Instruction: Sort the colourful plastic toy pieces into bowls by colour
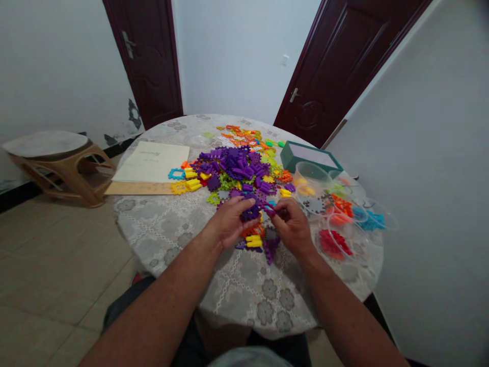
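Tablecloth: the patterned cloth (229,290) lay nearest, bare in front of both wrists.
Left hand: the left hand (231,221) was half cupped, thumb over a dark purple piece (250,212) and fingers curled beneath it.
Right hand: the right hand (293,224) had its thumb and forefinger drawn together on a thin purple piece (269,211), seen mostly edge-on.
Place of the two pieces: between the hands, above the near fringe of loose parts; whether they touched each other, I could not tell.
Weight and feel: both looked like thin moulded plastic — light, fairly stiff, perhaps a little slick on the flat faces.
Best hold: the toothed rim seemed the surest grip, thumb on one face and fingertips behind; the slender teeth were probably the weakest spots, so a hard twist there risked bending them.
Under the hands: a ribbed yellow piece (253,241) lay on the cloth, with a purple toothed piece (271,250) just beside it.
Right side: clear tubs (314,176) held sorted colours, among them red pieces (333,243).
Beyond: a purple heap (237,165) rose mid-table, the green box (289,159) to its right — orange pieces (239,135) were scattered farthest off.
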Action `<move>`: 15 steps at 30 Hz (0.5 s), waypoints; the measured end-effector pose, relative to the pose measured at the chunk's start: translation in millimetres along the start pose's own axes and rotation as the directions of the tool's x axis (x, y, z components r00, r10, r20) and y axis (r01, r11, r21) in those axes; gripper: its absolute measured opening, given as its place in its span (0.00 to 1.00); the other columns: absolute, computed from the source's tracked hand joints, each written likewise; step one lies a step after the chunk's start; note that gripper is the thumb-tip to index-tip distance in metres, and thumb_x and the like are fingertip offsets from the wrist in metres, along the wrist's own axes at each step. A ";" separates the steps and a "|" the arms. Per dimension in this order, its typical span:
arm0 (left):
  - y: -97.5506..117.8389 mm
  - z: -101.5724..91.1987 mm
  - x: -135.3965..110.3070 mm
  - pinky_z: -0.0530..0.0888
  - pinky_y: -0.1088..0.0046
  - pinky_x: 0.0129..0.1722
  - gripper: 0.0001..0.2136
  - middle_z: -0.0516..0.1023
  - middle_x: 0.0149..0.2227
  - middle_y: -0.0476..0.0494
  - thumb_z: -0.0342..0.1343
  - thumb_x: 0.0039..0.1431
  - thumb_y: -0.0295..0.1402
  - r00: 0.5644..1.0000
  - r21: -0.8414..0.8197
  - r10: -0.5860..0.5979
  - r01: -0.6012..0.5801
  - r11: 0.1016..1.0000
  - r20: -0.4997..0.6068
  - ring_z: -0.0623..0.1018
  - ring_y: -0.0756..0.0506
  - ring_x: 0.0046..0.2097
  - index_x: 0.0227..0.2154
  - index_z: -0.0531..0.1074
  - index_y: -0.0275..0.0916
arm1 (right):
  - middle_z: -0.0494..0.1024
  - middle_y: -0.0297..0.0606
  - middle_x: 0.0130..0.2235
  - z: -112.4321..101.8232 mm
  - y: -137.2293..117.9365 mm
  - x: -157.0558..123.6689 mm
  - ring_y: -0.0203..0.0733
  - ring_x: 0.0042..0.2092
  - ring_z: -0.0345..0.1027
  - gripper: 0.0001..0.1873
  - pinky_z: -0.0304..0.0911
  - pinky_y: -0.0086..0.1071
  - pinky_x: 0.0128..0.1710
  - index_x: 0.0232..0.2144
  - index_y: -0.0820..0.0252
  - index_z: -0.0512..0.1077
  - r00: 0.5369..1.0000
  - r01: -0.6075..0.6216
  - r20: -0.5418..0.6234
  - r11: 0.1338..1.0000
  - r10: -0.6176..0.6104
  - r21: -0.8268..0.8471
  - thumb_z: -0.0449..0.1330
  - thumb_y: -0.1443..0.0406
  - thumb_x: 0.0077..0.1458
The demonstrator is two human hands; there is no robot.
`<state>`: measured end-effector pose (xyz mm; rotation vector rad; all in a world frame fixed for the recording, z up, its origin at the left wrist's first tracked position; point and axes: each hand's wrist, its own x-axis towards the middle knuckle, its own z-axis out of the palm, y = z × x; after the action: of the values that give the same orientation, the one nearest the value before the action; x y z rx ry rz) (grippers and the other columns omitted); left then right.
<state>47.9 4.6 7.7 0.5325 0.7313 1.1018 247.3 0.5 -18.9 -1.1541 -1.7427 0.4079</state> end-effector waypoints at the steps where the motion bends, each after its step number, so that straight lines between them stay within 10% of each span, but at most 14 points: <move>1: -1.8 1.8 -0.9 0.82 0.68 0.41 0.09 0.80 0.41 0.42 0.67 0.55 0.28 1.000 0.000 -0.015 0.015 1.000 0.011 0.80 0.47 0.41 0.37 0.75 0.37 | 0.71 0.35 0.37 3.1 -4.0 -2.4 0.40 0.38 0.66 0.05 0.64 0.33 0.37 0.36 0.55 0.70 0.997 0.074 0.030 0.997 -0.073 -0.035 0.62 0.69 0.59; 9: -9.3 5.0 -1.0 0.83 0.68 0.38 0.15 0.82 0.41 0.39 0.63 0.51 0.19 0.999 0.042 -0.028 0.027 0.999 0.025 0.82 0.45 0.39 0.42 0.74 0.37 | 0.71 0.41 0.47 -13.4 -16.1 0.6 0.43 0.45 0.69 0.15 0.68 0.36 0.42 0.50 0.53 0.72 0.925 0.270 0.281 0.963 -0.255 -0.016 0.61 0.72 0.62; 15: 21.6 -8.7 1.0 0.84 0.49 0.45 0.11 0.83 0.40 0.38 0.57 0.54 0.20 0.992 -0.061 0.082 -0.088 0.994 -0.095 0.85 0.39 0.42 0.40 0.73 0.36 | 0.73 0.37 0.47 -52.9 -18.0 0.1 0.40 0.39 0.68 0.18 0.65 0.36 0.42 0.52 0.52 0.72 0.754 0.132 0.657 0.972 0.029 -0.195 0.68 0.65 0.61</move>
<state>28.6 13.9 17.0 0.4626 0.7560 1.2321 283.1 -19.9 18.8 -1.2010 -2.4918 0.6476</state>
